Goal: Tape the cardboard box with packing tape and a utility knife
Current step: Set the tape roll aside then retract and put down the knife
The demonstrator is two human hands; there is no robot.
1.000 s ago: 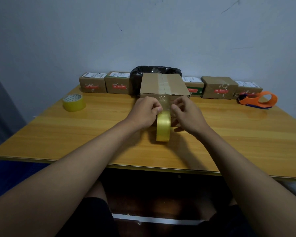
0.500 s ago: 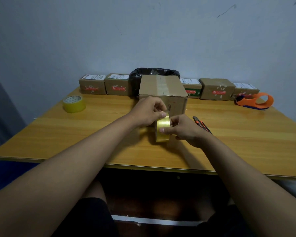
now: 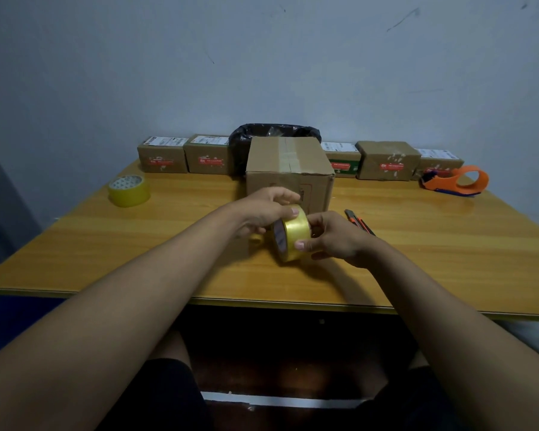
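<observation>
While both hands (image 3: 263,213) (image 3: 336,239) pinch it, the tape roll (image 3: 291,233) stands on edge, core facing left.

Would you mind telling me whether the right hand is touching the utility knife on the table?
Apart. The head view shows the right hand on the tape roll, with bare table between it and the utility knife.

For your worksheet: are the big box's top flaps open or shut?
Shut: the flaps of the box lie flat, with a tape strip along their seam.
</observation>
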